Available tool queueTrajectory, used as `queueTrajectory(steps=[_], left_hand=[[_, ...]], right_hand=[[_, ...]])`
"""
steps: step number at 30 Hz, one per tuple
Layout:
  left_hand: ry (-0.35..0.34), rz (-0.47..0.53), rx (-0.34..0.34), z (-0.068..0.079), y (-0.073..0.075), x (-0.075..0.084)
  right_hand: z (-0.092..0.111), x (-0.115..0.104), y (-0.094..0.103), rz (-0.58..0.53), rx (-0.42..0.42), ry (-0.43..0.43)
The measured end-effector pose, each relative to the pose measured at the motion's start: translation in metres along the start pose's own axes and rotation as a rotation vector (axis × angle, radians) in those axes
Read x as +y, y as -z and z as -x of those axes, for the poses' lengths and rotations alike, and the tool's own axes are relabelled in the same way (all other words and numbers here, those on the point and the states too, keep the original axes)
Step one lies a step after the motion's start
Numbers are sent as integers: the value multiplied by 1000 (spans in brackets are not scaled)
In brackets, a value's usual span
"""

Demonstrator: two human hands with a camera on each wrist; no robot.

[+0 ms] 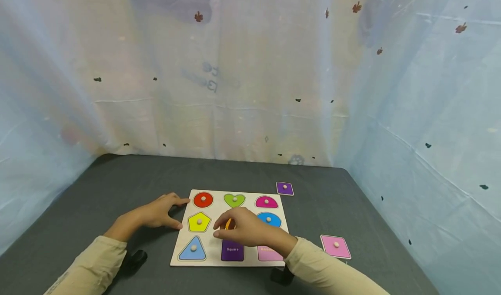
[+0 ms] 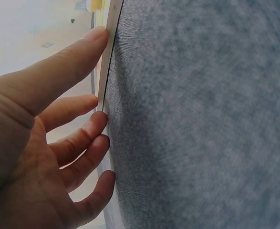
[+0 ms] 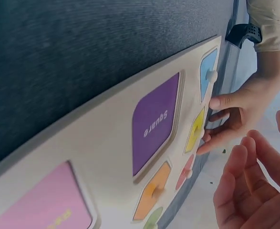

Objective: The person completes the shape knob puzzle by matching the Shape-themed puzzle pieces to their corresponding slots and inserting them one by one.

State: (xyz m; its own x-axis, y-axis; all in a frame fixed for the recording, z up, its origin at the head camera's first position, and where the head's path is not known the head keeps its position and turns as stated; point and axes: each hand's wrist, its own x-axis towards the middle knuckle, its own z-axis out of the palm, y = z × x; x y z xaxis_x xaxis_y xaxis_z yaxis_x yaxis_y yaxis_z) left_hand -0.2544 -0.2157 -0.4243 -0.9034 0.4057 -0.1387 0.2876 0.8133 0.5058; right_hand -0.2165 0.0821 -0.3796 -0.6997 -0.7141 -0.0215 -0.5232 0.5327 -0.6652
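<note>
A pale wooden shape puzzle board (image 1: 213,260) lies flat on the table. My left hand (image 1: 162,212) rests at its left edge, thumb and fingers spread and touching the side, as the left wrist view shows closely. My right hand (image 1: 248,227) hovers over the middle of the board with loosely bent fingers and nothing between them. Below it sits an orange piece (image 3: 151,191) with a knob, partly hidden by the hand in the head view. The purple recess marked "Square" (image 3: 156,124) and a pink recess (image 3: 49,200) hold no pieces.
A loose purple square piece (image 1: 284,189) lies behind the board's far right corner. Off to the right is a loose pink piece (image 1: 335,247). Seated in the board are a red circle (image 1: 203,199), yellow pentagon (image 1: 198,222), blue triangle (image 1: 193,249) and others. Pale curtains (image 1: 235,125) surround the table.
</note>
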Motion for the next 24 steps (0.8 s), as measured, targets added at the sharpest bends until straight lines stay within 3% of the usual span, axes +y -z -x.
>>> queueTrajectory(steps=[13, 24], left_hand=[[-10, 20, -2, 1, 3, -1], [-29, 15, -5, 0, 0, -3]], right_hand=[[27, 12, 21, -56, 50, -9], [47, 42, 33, -75, 109, 9]])
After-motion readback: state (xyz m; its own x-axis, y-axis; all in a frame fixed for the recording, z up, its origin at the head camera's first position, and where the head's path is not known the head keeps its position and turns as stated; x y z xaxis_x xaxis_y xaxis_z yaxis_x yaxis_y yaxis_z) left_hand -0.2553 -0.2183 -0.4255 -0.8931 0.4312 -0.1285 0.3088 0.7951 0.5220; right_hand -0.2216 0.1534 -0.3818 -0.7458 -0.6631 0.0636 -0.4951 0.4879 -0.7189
